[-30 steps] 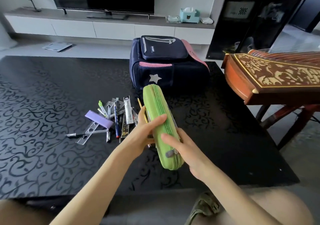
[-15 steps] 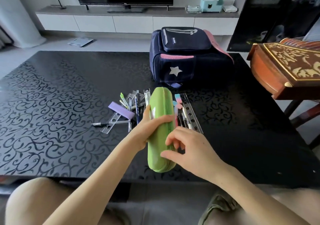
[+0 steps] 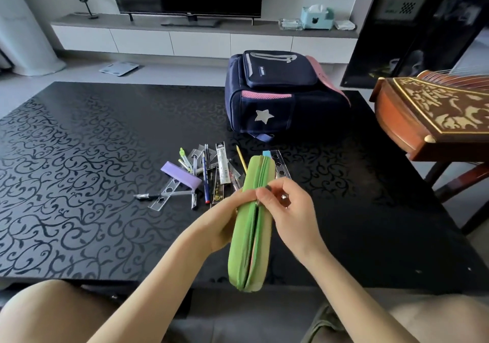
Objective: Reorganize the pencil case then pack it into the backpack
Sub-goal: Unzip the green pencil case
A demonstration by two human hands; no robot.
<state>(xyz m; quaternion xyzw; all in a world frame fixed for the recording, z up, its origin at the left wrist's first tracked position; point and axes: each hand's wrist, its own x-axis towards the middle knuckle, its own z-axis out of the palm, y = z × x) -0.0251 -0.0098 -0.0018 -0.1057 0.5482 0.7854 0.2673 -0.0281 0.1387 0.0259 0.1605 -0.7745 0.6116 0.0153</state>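
A long green pencil case [image 3: 251, 250] is held over the near edge of the black table [image 3: 79, 184], its zip facing up and parted along the near half. My left hand [image 3: 225, 218] grips the case from the left side. My right hand [image 3: 288, 207] pinches the zip pull about midway along the case. Behind the case lies a scatter of pens, pencils, clear rulers [image 3: 169, 194] and a purple eraser box [image 3: 181, 174]. A navy and pink backpack [image 3: 277, 94] with a silver star lies flat at the table's far side, closed.
A carved wooden zither [image 3: 436, 115] on a stand juts in at the right, close to the table's edge. A TV unit [image 3: 198, 38] runs along the far wall. My knees sit below the table's near edge.
The case has turned zip-side up. My right hand has moved from the near end up to the middle, drawing the zip pull along, and the near half now gapes. The view shifted left.
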